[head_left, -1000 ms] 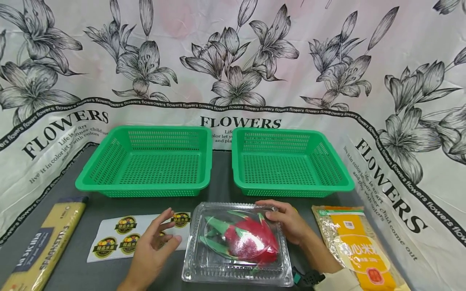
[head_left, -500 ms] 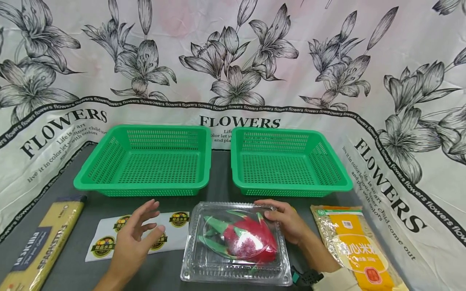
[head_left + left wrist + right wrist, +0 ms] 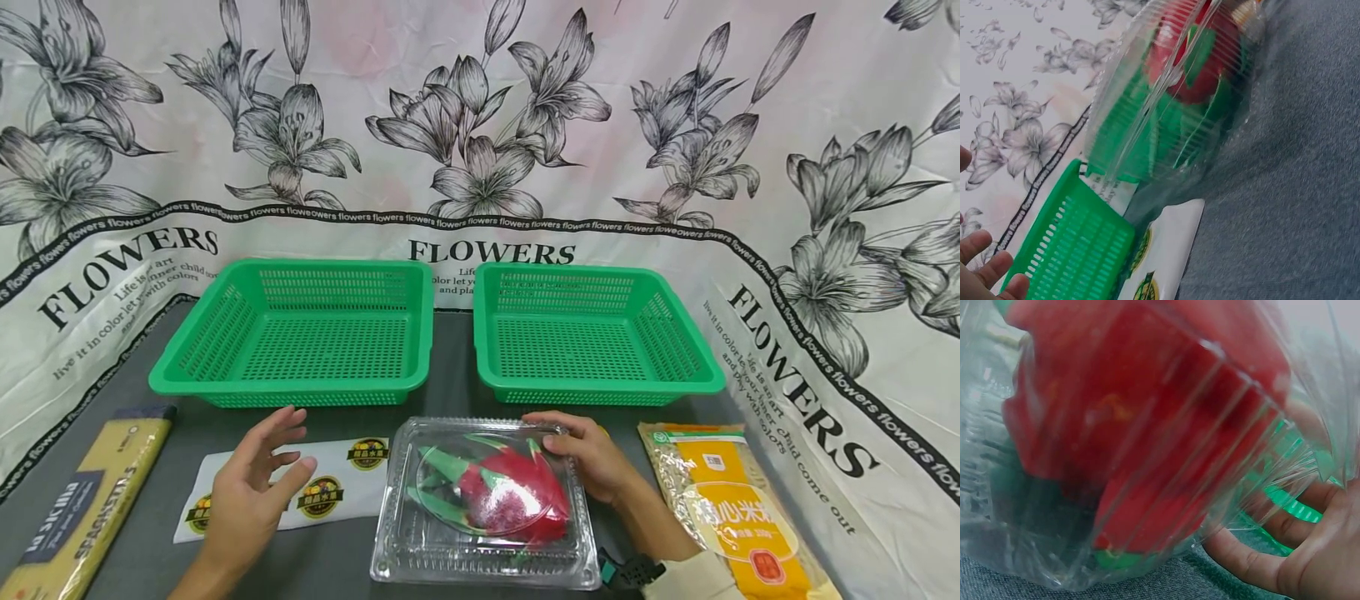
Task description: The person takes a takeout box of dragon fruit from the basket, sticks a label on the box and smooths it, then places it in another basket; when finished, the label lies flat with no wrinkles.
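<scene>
A clear plastic clamshell box (image 3: 420, 558) with a red and green dragon fruit (image 3: 517, 496) inside sits at the front middle of the table. My right hand (image 3: 600, 462) grips its far right corner, thumb on the lid's edge and fingers down the side. In the right wrist view the fingers (image 3: 1247, 559) show against the ribbed wall. My left hand (image 3: 251, 492) is held over a white sheet (image 3: 360, 492) of round fruit stickers (image 3: 320, 497), left of the box. Its fingers are spread and hold nothing, and it hides part of the sheet.
Two green plastic baskets (image 3: 292, 387) (image 3: 600, 387) stand side by side at the back, against a flower-printed cloth (image 3: 480, 100). A spaghetti pack (image 3: 97, 500) lies at the left edge, and an orange-labelled grain bag (image 3: 738, 508) at the right.
My left hand has moved left, away from the box and across the sticker sheet, uncovering the stickers on its right part. The right hand and the box have stayed put.
</scene>
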Demonstrator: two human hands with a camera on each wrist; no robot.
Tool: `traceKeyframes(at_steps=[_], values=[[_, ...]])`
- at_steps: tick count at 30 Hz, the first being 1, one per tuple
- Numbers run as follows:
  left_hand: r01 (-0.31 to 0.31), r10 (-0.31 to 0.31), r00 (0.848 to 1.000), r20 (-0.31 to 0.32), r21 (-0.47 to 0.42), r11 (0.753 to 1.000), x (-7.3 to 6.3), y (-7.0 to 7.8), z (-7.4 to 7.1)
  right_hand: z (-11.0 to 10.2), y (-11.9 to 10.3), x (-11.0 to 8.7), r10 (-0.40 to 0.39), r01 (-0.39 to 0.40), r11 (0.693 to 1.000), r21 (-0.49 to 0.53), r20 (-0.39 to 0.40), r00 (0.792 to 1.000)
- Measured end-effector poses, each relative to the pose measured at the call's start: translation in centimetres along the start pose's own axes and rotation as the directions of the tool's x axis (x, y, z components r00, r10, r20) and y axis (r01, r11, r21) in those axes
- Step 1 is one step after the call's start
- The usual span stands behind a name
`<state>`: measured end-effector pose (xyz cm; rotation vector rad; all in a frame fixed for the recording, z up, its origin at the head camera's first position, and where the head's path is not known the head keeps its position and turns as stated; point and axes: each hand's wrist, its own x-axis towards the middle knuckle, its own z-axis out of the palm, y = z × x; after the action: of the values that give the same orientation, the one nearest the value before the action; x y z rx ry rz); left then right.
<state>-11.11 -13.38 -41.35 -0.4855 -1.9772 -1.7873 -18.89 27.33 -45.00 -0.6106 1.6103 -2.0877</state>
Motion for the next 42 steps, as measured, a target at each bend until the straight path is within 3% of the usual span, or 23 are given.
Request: traceKeyframes(at_steps=[16,21,29,36,42], values=[[-0.046,0.047,0.998,-0.043,0.028,0.999,0.2,0.1,-2.1,0.2,-0.1,0.0,0.011,-0.011,1.000,0.010,-0.001,1.000],[-0.025,0.026,0.998,-0.050,0.024,0.999,0.3,-0.3,-3.2,0.2,-0.1,0.0,0.005,-0.005,1.000,0.011,0.006,1.000],[-0.087,0.089,0.996,-0.031,0.050,0.995,0.6,-1.0,-4.7,0.3,-0.2,0.0,-0.008,0.008,1.000,0.006,-0.006,1.000],[-0.056,0.069,0.996,-0.052,0.223,0.973,0.4,-1.7,-5.3,0.3,-0.2,-0.1,0.003,-0.003,1.000,0.006,-0.001,1.000],[0.043,-0.008,0.995,-0.103,0.349,0.936,0.3,-2.7,-5.8,0.3,-0.2,0.0,0.007,-0.007,1.000,0.011,-0.009,1.000]])
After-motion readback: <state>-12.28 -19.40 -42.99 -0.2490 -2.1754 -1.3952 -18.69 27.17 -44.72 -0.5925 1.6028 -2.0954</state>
